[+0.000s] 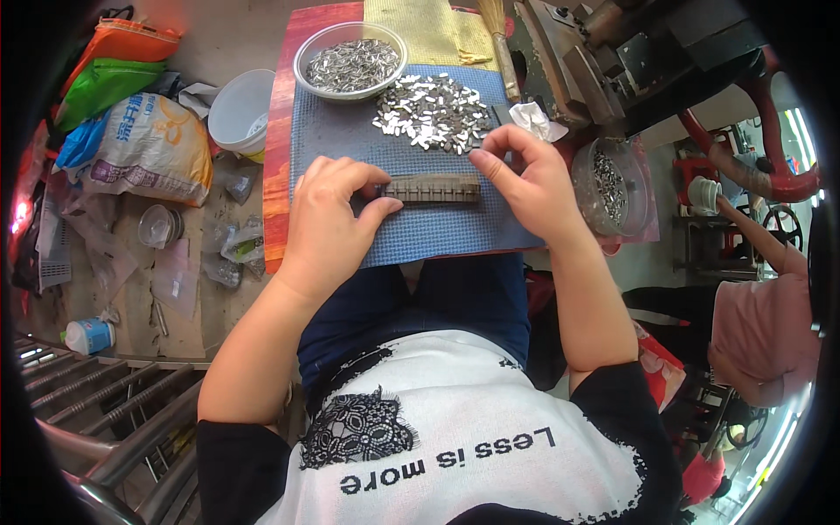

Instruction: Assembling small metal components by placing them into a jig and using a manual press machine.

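Observation:
A narrow dark slotted bar [435, 188] lies across a blue-grey woven mat [350, 140] on a small table. My left hand [337, 210] pinches the bar's left end between thumb and fingers. My right hand [525, 179] rests at the bar's right end with thumb and forefinger pinched together; whether a small piece sits between them I cannot tell. Just beyond the bar lies a heap of small shiny metal pieces [433, 111]. A white bowl [350, 59] at the mat's far edge holds more of them.
A clear plastic tub [615, 185] of small metal parts stands right of the mat. A straw brush [500, 44] and yellow cloth [429, 31] lie at the far edge. White bucket [241, 109], bags and clutter sit left. Another person [757, 324] works at right.

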Motion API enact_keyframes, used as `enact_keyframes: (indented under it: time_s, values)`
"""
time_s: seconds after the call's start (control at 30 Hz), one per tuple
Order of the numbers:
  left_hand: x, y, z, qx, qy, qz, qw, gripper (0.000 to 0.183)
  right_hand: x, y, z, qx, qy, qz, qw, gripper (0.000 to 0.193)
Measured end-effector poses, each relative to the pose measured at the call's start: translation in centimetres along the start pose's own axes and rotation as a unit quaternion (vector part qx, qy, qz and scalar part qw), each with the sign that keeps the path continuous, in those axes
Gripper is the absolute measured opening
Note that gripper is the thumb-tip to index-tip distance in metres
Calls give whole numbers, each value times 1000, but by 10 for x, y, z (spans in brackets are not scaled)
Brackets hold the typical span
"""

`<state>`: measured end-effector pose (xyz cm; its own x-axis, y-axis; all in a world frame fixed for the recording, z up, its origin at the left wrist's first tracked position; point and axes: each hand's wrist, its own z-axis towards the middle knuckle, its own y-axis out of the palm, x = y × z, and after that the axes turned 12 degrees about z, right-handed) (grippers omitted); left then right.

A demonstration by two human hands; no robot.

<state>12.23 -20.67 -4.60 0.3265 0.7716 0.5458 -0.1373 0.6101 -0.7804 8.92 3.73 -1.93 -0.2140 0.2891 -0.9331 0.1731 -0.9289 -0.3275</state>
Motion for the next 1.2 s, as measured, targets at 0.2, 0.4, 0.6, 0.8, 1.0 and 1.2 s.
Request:
enact_keyframes:
  time_s: [0.2, 0.4, 0.6, 0.8, 1.0, 1.2]
  values:
    - [3, -23, 29, 62, 27, 22, 997, 32, 27, 3, -17, 55, -43, 6, 998, 14]
    - [-33, -46, 116, 54, 123, 193, 972, 23, 21, 9, -15, 59, -64, 2, 996, 18]
    - [-21, -22, 150, -76, 260, 182, 945, 18, 28, -3, -20, 65, -119, -15, 991, 14]
    - [-40, -39, 141, -29, 250, 247, 936, 16, 42, 3, -13, 52, -186, -12, 981, 18]
    - [-24, -50, 144, -97, 195, 298, 929, 31, 36, 0, -15, 61, -168, 3, 984, 17]
    - [-37, -39, 158, -42, 277, 383, 881, 13, 8, -6, 2, 31, -142, 30, 989, 17]
